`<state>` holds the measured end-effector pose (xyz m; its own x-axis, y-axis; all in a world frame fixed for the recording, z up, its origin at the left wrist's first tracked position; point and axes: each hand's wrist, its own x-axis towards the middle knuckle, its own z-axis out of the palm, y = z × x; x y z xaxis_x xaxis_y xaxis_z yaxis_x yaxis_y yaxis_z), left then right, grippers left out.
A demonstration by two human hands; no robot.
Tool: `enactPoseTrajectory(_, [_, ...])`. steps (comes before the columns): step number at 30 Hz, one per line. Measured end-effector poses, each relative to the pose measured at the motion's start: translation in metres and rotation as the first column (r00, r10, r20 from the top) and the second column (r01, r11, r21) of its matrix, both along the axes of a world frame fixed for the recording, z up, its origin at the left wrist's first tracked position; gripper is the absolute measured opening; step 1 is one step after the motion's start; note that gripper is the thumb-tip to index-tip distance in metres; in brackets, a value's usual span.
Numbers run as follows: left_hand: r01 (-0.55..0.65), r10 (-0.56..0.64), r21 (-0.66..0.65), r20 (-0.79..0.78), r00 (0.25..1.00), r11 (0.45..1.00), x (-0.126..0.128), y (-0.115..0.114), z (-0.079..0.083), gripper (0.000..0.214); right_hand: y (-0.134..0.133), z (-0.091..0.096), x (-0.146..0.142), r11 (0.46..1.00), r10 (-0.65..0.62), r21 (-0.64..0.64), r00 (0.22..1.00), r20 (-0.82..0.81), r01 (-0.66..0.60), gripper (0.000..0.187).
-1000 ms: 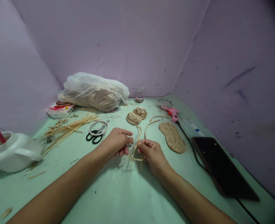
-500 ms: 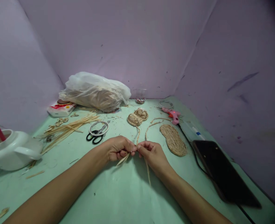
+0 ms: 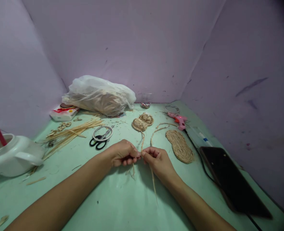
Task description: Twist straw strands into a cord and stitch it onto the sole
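Between my pinched fingertips is the lower end of a braided straw cord (image 3: 142, 138), which runs up to a small coiled straw piece (image 3: 139, 124) shaped like a sole. My left hand (image 3: 125, 154) is closed on the cord, with loose strands (image 3: 133, 170) hanging beneath it. Close against it, my right hand (image 3: 157, 160) pinches the same spot, and a thin strand (image 3: 154, 183) trails below. Another length of cord (image 3: 152, 134) curves behind the right hand toward the glue gun. A larger flat coiled straw sole (image 3: 180, 147) lies to the right.
On the left lie scissors (image 3: 100, 141) under a white ring, loose straw (image 3: 76, 130) and a white pot (image 3: 19, 154). A plastic bag (image 3: 98, 94) and a cup of beads (image 3: 145, 104) stand behind. A pink glue gun (image 3: 180, 121), its cable and a dark phone (image 3: 231, 179) are on the right.
Both hands stay pinched together on the cord. The loose strands below my left hand have swung from slanting left to hanging nearly straight down. The view has shifted slightly.
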<state>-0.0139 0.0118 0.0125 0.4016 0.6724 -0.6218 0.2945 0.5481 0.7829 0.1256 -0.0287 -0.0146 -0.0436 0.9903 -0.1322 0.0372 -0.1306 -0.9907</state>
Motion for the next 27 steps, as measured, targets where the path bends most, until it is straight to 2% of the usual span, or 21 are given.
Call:
enactPoseTrajectory(3, [0.001,0.011,0.152,-0.078,0.997,0.988,0.002,-0.003,0.002,0.003,-0.001,0.0,0.001,0.999,-0.012,0.033,0.999,0.052,0.01,0.013])
enactPoseTrajectory(7, [0.051,-0.035,0.223,-0.075,0.997,0.974,0.004,-0.004,0.003,0.004,0.0,0.0,0.003,1.0,-0.009,0.024,0.998,0.061,0.007,0.012])
enactPoseTrajectory(13, [0.042,-0.039,0.305,-0.013,0.999,0.951,0.006,-0.005,0.002,0.004,0.003,-0.001,0.004,1.0,0.021,0.019,0.997,0.078,-0.022,0.012])
enactPoseTrajectory(16, [-0.049,0.046,0.32,0.017,0.999,0.946,0.01,-0.008,-0.002,0.005,0.004,-0.003,0.007,0.999,0.035,0.03,0.987,0.156,-0.04,0.015])
enactPoseTrajectory(18, [-0.116,0.113,0.319,0.028,0.993,0.941,0.013,-0.009,-0.005,0.006,0.005,-0.003,0.011,0.994,0.035,0.088,0.967,0.253,-0.059,0.017])
enactPoseTrajectory(23, [-0.173,0.174,0.334,0.029,0.984,0.927,0.019,-0.012,-0.009,0.008,0.004,0.004,0.021,0.971,-0.021,0.21,0.839,0.544,-0.112,0.016])
enactPoseTrajectory(27, [-0.264,0.268,0.287,0.026,0.963,0.921,0.023,-0.013,-0.009,0.007,0.002,0.011,0.022,0.97,-0.053,0.222,0.808,0.587,-0.097,0.016])
